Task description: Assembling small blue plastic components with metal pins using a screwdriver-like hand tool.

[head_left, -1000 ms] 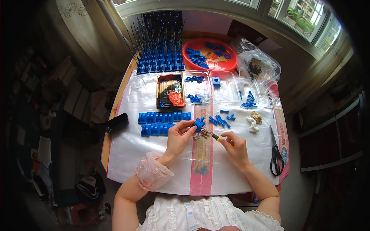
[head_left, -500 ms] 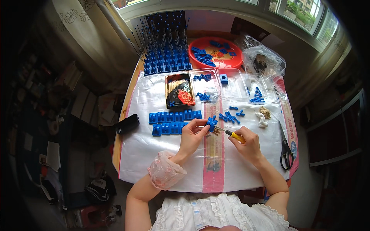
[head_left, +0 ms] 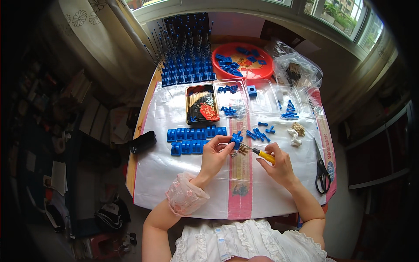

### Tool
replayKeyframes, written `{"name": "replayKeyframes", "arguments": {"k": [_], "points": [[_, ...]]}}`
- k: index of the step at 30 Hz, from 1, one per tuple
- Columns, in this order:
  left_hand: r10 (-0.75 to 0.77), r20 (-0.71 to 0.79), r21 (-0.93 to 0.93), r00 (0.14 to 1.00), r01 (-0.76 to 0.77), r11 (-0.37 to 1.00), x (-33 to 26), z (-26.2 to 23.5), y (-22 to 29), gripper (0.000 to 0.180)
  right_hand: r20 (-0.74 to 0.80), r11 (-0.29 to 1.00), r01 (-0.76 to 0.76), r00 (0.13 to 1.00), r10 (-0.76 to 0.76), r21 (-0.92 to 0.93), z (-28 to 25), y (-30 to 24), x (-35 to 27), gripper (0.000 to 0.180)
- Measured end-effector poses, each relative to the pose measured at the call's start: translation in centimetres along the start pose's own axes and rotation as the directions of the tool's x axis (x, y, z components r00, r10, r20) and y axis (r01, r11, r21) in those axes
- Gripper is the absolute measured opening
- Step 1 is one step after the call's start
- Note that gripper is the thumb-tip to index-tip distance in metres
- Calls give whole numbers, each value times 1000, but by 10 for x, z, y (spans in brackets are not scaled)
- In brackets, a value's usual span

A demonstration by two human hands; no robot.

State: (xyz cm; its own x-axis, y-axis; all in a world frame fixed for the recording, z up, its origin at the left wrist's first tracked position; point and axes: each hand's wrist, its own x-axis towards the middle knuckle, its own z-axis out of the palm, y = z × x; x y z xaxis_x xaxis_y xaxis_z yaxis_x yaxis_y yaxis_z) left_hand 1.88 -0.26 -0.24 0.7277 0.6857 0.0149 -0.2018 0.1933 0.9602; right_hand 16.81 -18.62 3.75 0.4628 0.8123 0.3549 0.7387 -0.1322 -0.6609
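Pinched in the fingers of my left hand [head_left: 214, 156] is a small blue plastic part [head_left: 236, 139], a block with a narrow piece standing up from it. My right hand [head_left: 278, 164] grips a screwdriver [head_left: 264, 155] by its yellow and black handle. The metal shaft points left, with its tip at or close to the blue part; whether it touches, I cannot tell. Left of my left hand lie two rows of blue blocks [head_left: 187, 147]. Loose blue pegs [head_left: 258, 134] lie beyond the screwdriver. Small brown pins [head_left: 242, 150] lie under the shaft.
At the back left stands a rack [head_left: 187, 65] of blue parts with upright springs and rods. Beside it are a red basin [head_left: 218, 49], a black tray [head_left: 190, 105] and clear plastic trays [head_left: 266, 107]. Black scissors [head_left: 322, 174] lie at the right, a black case [head_left: 143, 142] at the left.
The screwdriver has shifted slightly, and the fingers of my right hand have loosened and spread around its handle. My left hand keeps its pinch on the blue part. The whole view has shifted slightly.
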Motion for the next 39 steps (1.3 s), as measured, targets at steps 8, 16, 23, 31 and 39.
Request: {"name": "replayKeyframes", "arguments": {"k": [8,16,23,31,39], "points": [[-9,-10,6,1000,9,1000,1,-2,-1,20,57,994,21,998,-15,-104,-5,1,4,21],[-17,-13,11,1000,17,1000,3,-1,-2,20,59,997,-34,998,38,-62,-2,5,1,26],[-23,-20,18,1000,24,1000,3,-1,1,19,5,998,-65,998,65,12,-1,5,0,28],[-41,-16,-11,999,41,999,4,-2,0,19,87,989,38,996,-25,-145,-12,3,5,18],[-45,-17,-5,999,45,999,4,-2,2,19,82,991,-123,988,128,-54,-12,-11,3,25]]}}
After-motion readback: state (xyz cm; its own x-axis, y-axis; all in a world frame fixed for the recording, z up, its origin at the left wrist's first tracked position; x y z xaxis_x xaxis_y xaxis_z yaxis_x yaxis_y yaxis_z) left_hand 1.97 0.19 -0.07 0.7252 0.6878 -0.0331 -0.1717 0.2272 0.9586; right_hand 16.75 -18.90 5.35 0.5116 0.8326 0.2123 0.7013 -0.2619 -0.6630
